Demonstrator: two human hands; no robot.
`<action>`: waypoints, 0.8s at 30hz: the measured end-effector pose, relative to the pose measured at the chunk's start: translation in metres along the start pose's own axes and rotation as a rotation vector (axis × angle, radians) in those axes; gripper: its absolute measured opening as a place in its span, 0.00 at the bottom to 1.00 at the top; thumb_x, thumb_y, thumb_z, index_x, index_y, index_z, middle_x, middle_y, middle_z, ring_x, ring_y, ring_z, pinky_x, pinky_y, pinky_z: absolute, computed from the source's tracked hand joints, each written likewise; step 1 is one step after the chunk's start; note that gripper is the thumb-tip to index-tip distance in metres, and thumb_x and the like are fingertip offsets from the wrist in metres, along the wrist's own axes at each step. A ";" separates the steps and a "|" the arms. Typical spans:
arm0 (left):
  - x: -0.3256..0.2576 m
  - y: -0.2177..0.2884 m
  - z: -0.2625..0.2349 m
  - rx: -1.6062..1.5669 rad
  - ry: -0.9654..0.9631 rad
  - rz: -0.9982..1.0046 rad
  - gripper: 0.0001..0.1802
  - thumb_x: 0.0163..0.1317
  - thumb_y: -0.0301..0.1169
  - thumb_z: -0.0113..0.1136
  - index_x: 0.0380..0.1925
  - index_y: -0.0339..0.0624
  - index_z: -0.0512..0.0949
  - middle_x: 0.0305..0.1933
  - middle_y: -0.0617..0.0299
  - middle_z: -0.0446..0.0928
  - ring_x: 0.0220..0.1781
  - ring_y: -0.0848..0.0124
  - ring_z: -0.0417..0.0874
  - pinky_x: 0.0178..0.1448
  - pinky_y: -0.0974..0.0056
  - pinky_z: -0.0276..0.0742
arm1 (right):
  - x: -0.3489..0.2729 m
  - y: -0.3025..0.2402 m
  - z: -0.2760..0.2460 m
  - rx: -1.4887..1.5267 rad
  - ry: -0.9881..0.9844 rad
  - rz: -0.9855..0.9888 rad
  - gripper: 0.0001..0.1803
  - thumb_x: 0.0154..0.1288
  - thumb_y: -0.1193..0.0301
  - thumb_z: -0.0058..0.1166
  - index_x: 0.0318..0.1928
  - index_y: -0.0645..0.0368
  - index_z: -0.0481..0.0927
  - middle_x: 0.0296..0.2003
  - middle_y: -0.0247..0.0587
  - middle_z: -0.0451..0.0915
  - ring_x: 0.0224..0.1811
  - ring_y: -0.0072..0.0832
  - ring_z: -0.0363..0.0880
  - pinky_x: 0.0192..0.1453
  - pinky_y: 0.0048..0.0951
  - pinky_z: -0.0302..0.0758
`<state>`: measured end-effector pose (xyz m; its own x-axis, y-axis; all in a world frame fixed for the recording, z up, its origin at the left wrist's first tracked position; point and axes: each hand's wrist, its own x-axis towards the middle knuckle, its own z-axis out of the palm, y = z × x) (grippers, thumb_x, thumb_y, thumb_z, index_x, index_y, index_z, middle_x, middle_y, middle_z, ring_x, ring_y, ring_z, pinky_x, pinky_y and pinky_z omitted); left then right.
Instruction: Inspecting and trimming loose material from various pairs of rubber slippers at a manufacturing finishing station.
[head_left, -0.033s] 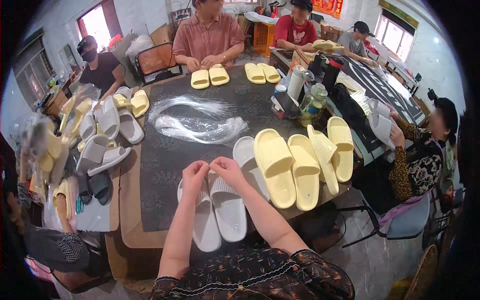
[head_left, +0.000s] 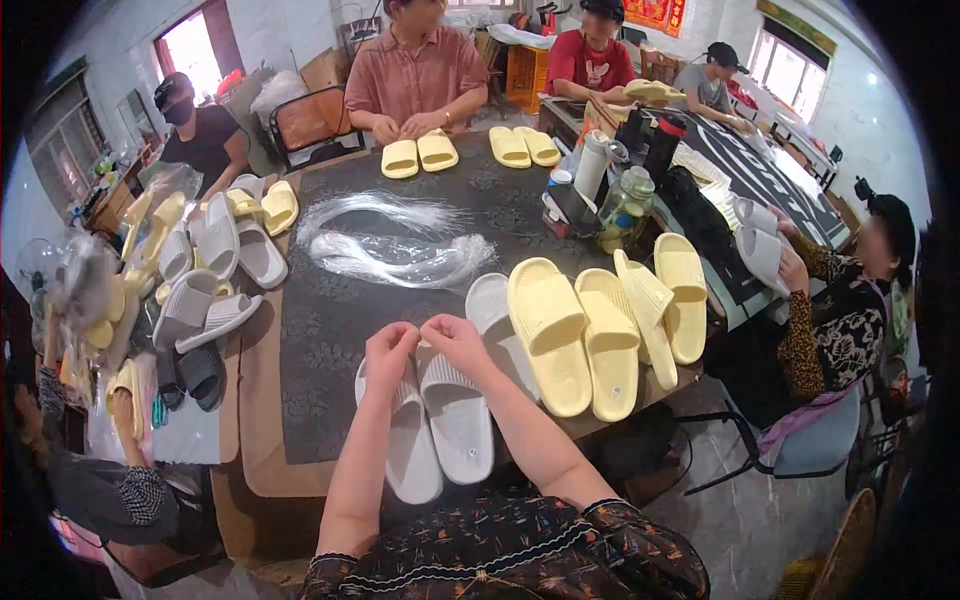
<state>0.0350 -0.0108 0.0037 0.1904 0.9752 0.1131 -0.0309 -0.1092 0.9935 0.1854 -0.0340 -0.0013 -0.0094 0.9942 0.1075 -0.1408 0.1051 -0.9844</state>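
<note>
Close together over a pair of grey slippers (head_left: 466,430), my left hand (head_left: 388,352) and my right hand (head_left: 455,345) are both closed in a pinch, fingertips nearly meeting. Whatever they pinch, if anything, is too fine to make out. Under my wrists, the grey pair lies with its ribbed straps partly covered by my hands. Just right of my right hand is another grey slipper (head_left: 490,303), partly behind several pale yellow slippers (head_left: 548,350). Beyond my hands, two bundles of thin clear plastic strands (head_left: 400,258) lie on the dark patterned table top (head_left: 330,390).
Grey and yellow slippers (head_left: 215,240) crowd the table's left side, where a co-worker's hand (head_left: 122,410) rests near plastic bags. A glass jar (head_left: 630,205) and bottles (head_left: 592,165) stand at back right. Opposite, a person (head_left: 415,85) works behind yellow slippers (head_left: 437,152). Another person (head_left: 840,270) holds grey slippers.
At the far left, a co-worker's clear plastic bag with yellow slippers has shifted slightly. My hands have not visibly moved.
</note>
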 end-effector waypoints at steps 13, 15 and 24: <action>0.001 -0.006 0.000 -0.053 0.009 0.032 0.07 0.60 0.27 0.57 0.33 0.34 0.78 0.27 0.69 0.76 0.28 0.82 0.73 0.34 0.75 0.69 | 0.000 0.005 -0.002 0.005 0.043 0.003 0.08 0.64 0.69 0.55 0.36 0.62 0.78 0.30 0.27 0.78 0.32 0.12 0.72 0.37 0.17 0.69; 0.002 -0.009 0.000 -0.056 0.052 0.021 0.07 0.60 0.27 0.57 0.33 0.33 0.78 0.27 0.68 0.76 0.29 0.81 0.73 0.34 0.74 0.69 | 0.000 0.005 -0.002 -0.018 0.031 -0.040 0.08 0.64 0.69 0.55 0.36 0.61 0.78 0.30 0.26 0.78 0.33 0.12 0.71 0.37 0.16 0.68; -0.002 -0.005 -0.001 -0.001 0.102 0.017 0.06 0.61 0.28 0.57 0.34 0.36 0.78 0.27 0.70 0.76 0.30 0.82 0.73 0.35 0.75 0.68 | 0.003 0.009 0.002 -0.053 0.072 -0.090 0.08 0.63 0.69 0.56 0.35 0.62 0.79 0.27 0.26 0.77 0.29 0.12 0.71 0.33 0.17 0.68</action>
<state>0.0336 -0.0117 -0.0019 0.0887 0.9877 0.1285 -0.0342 -0.1260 0.9914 0.1819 -0.0303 -0.0096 0.0727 0.9796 0.1872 -0.0856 0.1931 -0.9774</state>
